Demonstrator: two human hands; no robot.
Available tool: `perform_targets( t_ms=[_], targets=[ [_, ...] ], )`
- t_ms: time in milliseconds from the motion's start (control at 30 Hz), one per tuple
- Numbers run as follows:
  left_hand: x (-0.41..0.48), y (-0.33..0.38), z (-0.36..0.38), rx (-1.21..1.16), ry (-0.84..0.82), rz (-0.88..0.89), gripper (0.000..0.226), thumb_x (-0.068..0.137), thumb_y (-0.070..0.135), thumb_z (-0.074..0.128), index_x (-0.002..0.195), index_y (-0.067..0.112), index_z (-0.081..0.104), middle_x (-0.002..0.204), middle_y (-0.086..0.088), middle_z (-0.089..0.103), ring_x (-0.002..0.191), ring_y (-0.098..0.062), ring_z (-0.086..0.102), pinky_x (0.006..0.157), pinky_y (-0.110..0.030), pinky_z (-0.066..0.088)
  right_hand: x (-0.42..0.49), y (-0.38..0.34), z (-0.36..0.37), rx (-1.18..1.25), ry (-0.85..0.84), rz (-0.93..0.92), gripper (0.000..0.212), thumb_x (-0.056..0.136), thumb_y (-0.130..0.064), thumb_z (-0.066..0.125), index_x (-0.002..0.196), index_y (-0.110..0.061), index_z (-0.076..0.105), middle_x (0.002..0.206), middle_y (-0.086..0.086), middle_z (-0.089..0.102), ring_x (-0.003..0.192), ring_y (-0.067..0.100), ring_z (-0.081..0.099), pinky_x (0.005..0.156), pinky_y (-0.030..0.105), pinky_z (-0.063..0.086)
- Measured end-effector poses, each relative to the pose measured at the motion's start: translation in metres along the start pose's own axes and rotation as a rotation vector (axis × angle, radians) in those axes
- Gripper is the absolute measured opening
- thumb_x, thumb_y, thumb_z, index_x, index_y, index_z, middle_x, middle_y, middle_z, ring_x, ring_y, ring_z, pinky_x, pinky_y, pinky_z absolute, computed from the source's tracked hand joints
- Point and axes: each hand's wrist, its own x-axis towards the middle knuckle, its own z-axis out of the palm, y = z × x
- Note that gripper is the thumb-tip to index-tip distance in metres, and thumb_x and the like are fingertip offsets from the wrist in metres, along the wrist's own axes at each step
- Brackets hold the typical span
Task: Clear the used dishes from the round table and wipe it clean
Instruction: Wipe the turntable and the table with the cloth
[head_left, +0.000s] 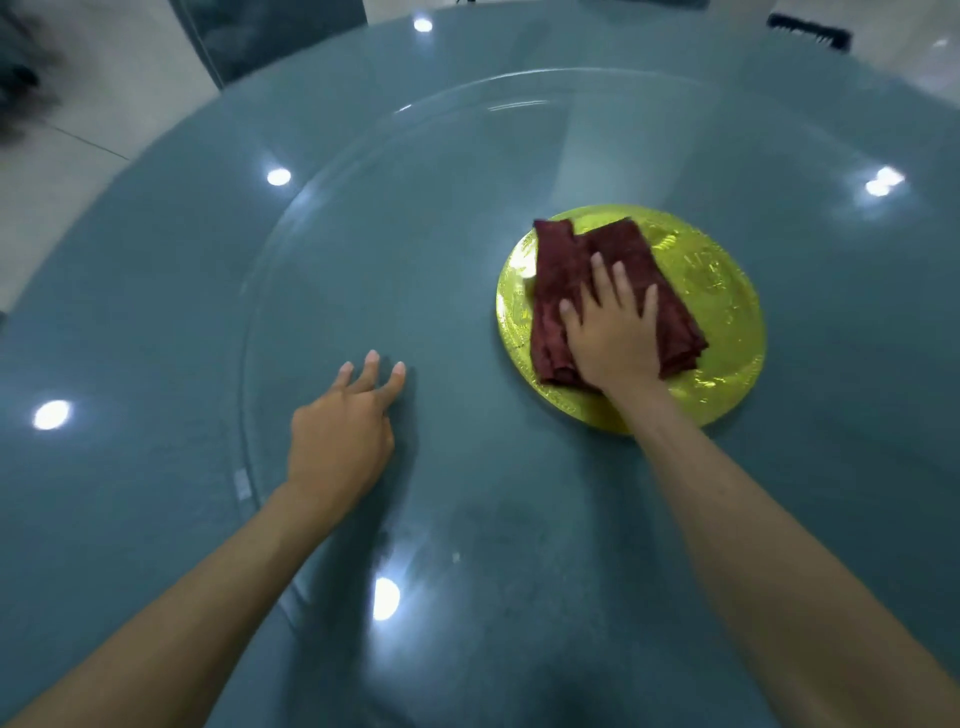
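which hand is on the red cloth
The right hand: it lies flat on the red cloth on the gold plate. The left hand holds nothing, fingertips down on the table away from the plate.

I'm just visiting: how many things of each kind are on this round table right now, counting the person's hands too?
Shiny yellow-gold round plate: 1
Dark red folded cloth: 1
Clear round glass turntable: 1
Hands: 2, the left hand and the right hand
Total: 5
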Motion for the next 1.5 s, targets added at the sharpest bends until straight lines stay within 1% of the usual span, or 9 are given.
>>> perform_targets(
  t_ms=[200, 633, 767, 833, 967, 1100, 1200, 1300, 1500],
  targets=[
    [-0.004, -0.021, -0.032, -0.189, -0.145, -0.038, 0.071, 0.088, 0.004, 0.051, 0.151, 0.037, 0.048, 0.161, 0.007, 0.042, 0.140, -0.028, 0.051, 0.100, -0.046, 0.051, -0.097, -0.121, 0.003, 0.028, -0.027, -0.224, 0.052, 0.107, -0.046, 0.028, 0.154, -0.028, 0.043, 0.170, 0.000, 0.025, 0.156, 0.024, 0.023, 0.122, 0.061, 0.017],
    [-0.193, -0.096, -0.049, -0.383, -0.015, -0.224, 0.044, 0.093, 0.002, 0.053, 0.134, 0.015, 0.065, 0.147, -0.007, 0.056, 0.128, -0.034, 0.057, 0.093, -0.052, 0.053, -0.292, -0.196, -0.025, 0.148, -0.265, -0.494, 0.048, 0.112, -0.045, 0.028, 0.158, -0.035, 0.036, 0.169, -0.015, 0.020, 0.158, 0.013, 0.013, 0.125, 0.057, 0.015],
    [-0.266, -0.119, -0.019, -0.393, -0.085, -0.218, 0.040, 0.091, 0.003, 0.059, 0.130, 0.012, 0.067, 0.141, -0.010, 0.059, 0.123, -0.036, 0.060, 0.092, -0.049, 0.054, -0.335, -0.202, -0.060, 0.633, -0.360, -0.203, 0.045, 0.112, -0.039, 0.036, 0.156, -0.029, 0.040, 0.159, -0.026, 0.030, 0.149, -0.017, 0.005, 0.129, 0.043, -0.001],
    [-0.304, -0.133, 0.004, -0.389, -0.161, -0.206, 0.041, 0.089, 0.006, 0.062, 0.129, 0.014, 0.067, 0.141, -0.013, 0.059, 0.120, -0.038, 0.062, 0.092, -0.049, 0.054, -0.361, -0.203, -0.081, 0.845, -0.403, 0.076, 0.044, 0.111, -0.036, 0.042, 0.154, -0.024, 0.045, 0.158, -0.015, 0.038, 0.154, -0.003, 0.011, 0.126, 0.028, 0.006],
    [-0.370, -0.150, 0.027, -0.316, -0.286, -0.173, 0.048, 0.102, 0.027, 0.054, 0.150, 0.024, 0.051, 0.162, -0.011, 0.038, 0.142, -0.035, 0.044, 0.108, -0.051, 0.045, -0.431, -0.188, -0.098, 0.842, -0.341, 0.347, 0.047, 0.109, -0.029, 0.048, 0.149, -0.005, 0.049, 0.153, 0.011, 0.051, 0.151, 0.027, 0.036, 0.115, 0.022, 0.023],
    [-0.400, -0.154, 0.025, -0.297, -0.376, -0.108, 0.055, 0.110, 0.042, 0.029, 0.164, 0.036, 0.017, 0.173, 0.000, -0.002, 0.160, -0.026, 0.004, 0.123, -0.056, 0.019, -0.513, -0.161, -0.084, 0.823, -0.229, 0.455, 0.044, 0.106, -0.030, 0.052, 0.146, -0.010, 0.055, 0.143, -0.004, 0.056, 0.142, 0.022, 0.048, 0.114, 0.018, 0.025],
    [-0.405, -0.157, 0.027, -0.328, -0.401, -0.110, 0.056, 0.110, 0.046, 0.022, 0.164, 0.038, 0.008, 0.172, 0.001, -0.010, 0.160, -0.025, -0.004, 0.126, -0.058, 0.011, -0.572, -0.167, -0.074, 0.820, -0.240, 0.494, 0.049, 0.108, -0.027, 0.049, 0.154, -0.027, 0.035, 0.155, -0.021, 0.033, 0.154, 0.015, 0.022, 0.122, 0.021, 0.013],
    [-0.407, -0.157, 0.026, -0.341, -0.394, -0.111, 0.055, 0.110, 0.048, 0.019, 0.164, 0.039, 0.009, 0.173, 0.003, -0.007, 0.160, -0.025, -0.003, 0.126, -0.056, 0.012, -0.620, -0.194, -0.058, 0.686, -0.178, 0.262, 0.050, 0.110, -0.033, 0.043, 0.149, -0.050, 0.017, 0.158, -0.035, 0.016, 0.155, 0.001, 0.001, 0.128, 0.031, -0.002],
    [-0.399, -0.161, 0.024, -0.352, -0.463, -0.114, 0.054, 0.109, 0.050, 0.023, 0.162, 0.043, 0.013, 0.173, 0.005, -0.006, 0.160, -0.024, -0.001, 0.124, -0.059, 0.013, -0.688, -0.263, -0.023, 0.034, -0.199, -0.216, 0.059, 0.108, -0.051, 0.036, 0.162, -0.041, 0.017, 0.172, -0.002, 0.013, 0.158, 0.022, 0.014, 0.124, 0.047, 0.014]
  ],
)
